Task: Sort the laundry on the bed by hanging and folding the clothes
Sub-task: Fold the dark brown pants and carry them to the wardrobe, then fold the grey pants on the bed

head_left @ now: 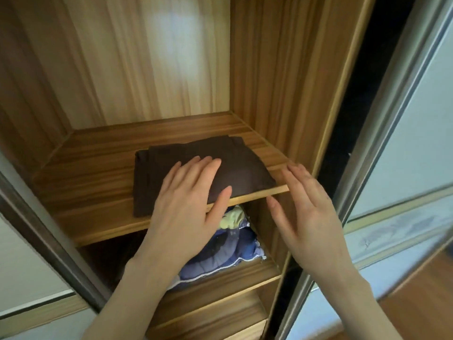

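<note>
Your left hand (188, 204) lies flat on the folded brown garment (196, 168), fingers straight and slightly spread, pressing its front half; the thumb hangs over the front edge of the shelf (81, 192) beside the cloth. Your right hand (311, 217) hovers just off the shelf's front right corner, fingers straight and close together, holding nothing; its edges are blurred, so whether a fingertip brushes the shelf lip cannot be told.

The garment sits on the upper shelf, right of middle, its front edge flush with or slightly over the shelf's front edge, its back edge well short of the rear wall; its long axis runs roughly front to back, skewed a little toward the back right corner. Below it, on the next shelf, 1 bundle of blue bedding (230, 251) sits at the right side.

The relation that matters: the garment lies directly under your left palm and away to the left of your right fingers, so the left hand is the nearer. Judging from this, the placing step looks nearly complete; if you want it deeper, push along its long axis toward the rear wall, and mind that the cloth nearest the front edge does not slide off.
</note>
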A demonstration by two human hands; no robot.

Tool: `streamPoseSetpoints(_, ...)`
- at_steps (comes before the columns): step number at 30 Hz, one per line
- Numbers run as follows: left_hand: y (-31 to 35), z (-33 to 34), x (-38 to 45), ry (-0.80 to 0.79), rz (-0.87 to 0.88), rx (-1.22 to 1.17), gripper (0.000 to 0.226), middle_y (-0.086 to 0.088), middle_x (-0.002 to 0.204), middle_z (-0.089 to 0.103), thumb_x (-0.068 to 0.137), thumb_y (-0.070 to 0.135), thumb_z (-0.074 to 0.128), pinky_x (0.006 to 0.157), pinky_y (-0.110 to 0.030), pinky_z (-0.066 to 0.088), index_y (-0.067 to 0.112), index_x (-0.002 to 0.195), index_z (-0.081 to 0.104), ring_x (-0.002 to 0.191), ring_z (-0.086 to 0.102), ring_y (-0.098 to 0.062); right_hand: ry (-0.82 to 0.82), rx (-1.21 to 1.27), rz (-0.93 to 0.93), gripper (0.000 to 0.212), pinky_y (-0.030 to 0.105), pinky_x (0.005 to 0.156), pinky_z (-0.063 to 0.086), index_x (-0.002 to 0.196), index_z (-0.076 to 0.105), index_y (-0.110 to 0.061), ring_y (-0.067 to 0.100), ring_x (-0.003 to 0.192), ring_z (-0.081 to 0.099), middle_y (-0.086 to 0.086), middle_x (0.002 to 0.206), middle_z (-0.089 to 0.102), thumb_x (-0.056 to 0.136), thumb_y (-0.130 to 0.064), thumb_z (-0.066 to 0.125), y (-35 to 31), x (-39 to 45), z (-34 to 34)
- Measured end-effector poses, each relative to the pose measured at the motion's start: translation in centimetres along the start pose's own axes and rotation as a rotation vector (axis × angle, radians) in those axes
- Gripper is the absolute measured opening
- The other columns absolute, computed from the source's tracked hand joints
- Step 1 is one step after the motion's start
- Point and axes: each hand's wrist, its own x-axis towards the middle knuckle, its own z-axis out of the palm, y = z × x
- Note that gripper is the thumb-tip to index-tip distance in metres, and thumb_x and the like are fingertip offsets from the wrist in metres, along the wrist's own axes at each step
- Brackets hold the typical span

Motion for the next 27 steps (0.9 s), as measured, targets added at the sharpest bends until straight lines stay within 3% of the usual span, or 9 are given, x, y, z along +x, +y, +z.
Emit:
streamPoseSetpoints(8, 5.5, 2.2, 0.4, -0.042, 0.228, -0.334, 0.048, -0.007, 0.144, 0.063, 0.107, 0.039, 0.045, 0.113, -0.045, 0.049, 0.011, 0.145, 0.056, 0.135, 0.058, -0.024, 0.166, -0.34, 0.354, 0.064, 0.049, 0.124, 0.031, 0.156, 0.043, -0.011, 0.02, 0.156, 0.029, 0.006, 0.163, 0.042, 0.105, -0.048, 0.05, -1.7, -9.5, -5.6)
streamPoseSetpoints(13, 9.9, 5.4, -1.5, -0.024, 0.407, -0.553, 0.048, -0.008, 0.147, 0.059, 0.11, 0.038, 0.046, 0.118, -0.043, 0.042, 0.008, 0.147, 0.054, 0.142, 0.051, -0.024, 0.163, -0.555, 0.655, 0.072, 0.045, 0.128, 0.022, 0.159, 0.037, -0.012, 0.018, 0.158, 0.022, 0.006, 0.167, 0.035, 0.102, -0.055, 0.048, -2.1, -15.1, -9.5)
streamPoseSetpoints(17, 14.7, 7.7, -3.4, -0.073, 0.544, -0.682, 0.045, -0.009, 0.141, 0.063, 0.109, 0.037, 0.05, 0.117, -0.043, 0.042, 0.008, 0.142, 0.058, 0.139, 0.053, -0.026, 0.178, -0.708, 0.799, 0.072, 0.049, 0.127, 0.025, 0.158, 0.038, -0.011, 0.021, 0.157, 0.025, 0.008, 0.165, 0.037, 0.103, -0.056, 0.047, -2.9, -19.6, -13.1)
streamPoseSetpoints(20, 18.9, 9.4, -4.6, -0.11, 0.669, -0.708, 0.047, -0.009, 0.139, 0.064, 0.11, 0.041, 0.044, 0.115, -0.049, 0.042, 0.008, 0.139, 0.059, 0.137, 0.055, -0.029, 0.156, -0.832, 0.905, 0.072, 0.048, 0.128, 0.023, 0.159, 0.036, -0.014, 0.019, 0.158, 0.022, 0.005, 0.166, 0.036, 0.103, -0.059, 0.042, -3.1, -22.7, -15.8)
streamPoseSetpoints(24, 24.9, 10.8, -6.0, -0.2, 0.755, -0.72, 0.058, -0.006, 0.144, 0.061, 0.111, 0.053, 0.029, 0.12, -0.046, 0.038, 0.013, 0.144, 0.055, 0.142, 0.051, -0.025, 0.136, -0.953, 1.03, 0.074, 0.048, 0.128, 0.021, 0.16, 0.034, -0.016, 0.022, 0.158, 0.022, 0.006, 0.167, 0.034, 0.103, -0.062, 0.039, -2.3, -26.4, -19.0)
streamPoseSetpoints(27, 29.9, 11.8, -6.9, -0.265, 0.82, -0.753, 0.058, -0.005, 0.147, 0.059, 0.11, 0.053, 0.032, 0.119, -0.049, 0.04, 0.014, 0.146, 0.054, 0.144, 0.047, -0.023, 0.133, -1.004, 1.126, 0.073, 0.049, 0.129, 0.019, 0.16, 0.035, -0.018, 0.022, 0.159, 0.02, 0.005, 0.168, 0.031, 0.103, -0.064, 0.038, -1.1, -29.1, -21.2)
